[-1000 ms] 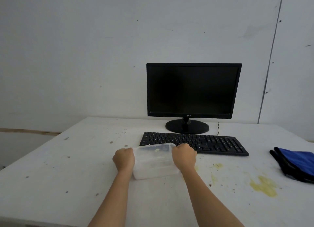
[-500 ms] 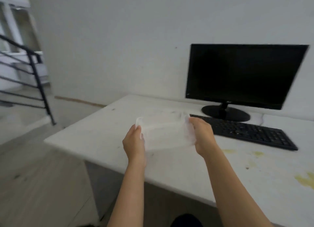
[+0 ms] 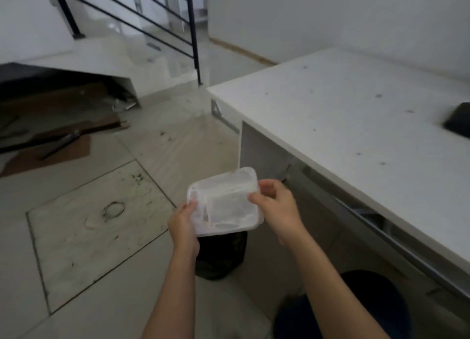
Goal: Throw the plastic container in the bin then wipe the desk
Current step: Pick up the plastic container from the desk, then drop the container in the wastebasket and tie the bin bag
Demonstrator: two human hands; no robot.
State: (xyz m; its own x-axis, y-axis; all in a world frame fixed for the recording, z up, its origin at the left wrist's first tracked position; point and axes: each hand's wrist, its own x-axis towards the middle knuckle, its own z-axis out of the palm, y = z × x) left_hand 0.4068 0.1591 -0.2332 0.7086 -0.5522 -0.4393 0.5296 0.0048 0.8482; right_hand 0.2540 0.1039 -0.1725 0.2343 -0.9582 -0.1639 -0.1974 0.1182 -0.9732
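Both hands, left and right, grip the plastic container by its ends above the dark bin on the floor, beside the surface. Earlier the container was over the surface; the view has swung left.

The container hung between the left hand and right hand, directly above the bin on the floor, left of the desk. A railing stood behind.
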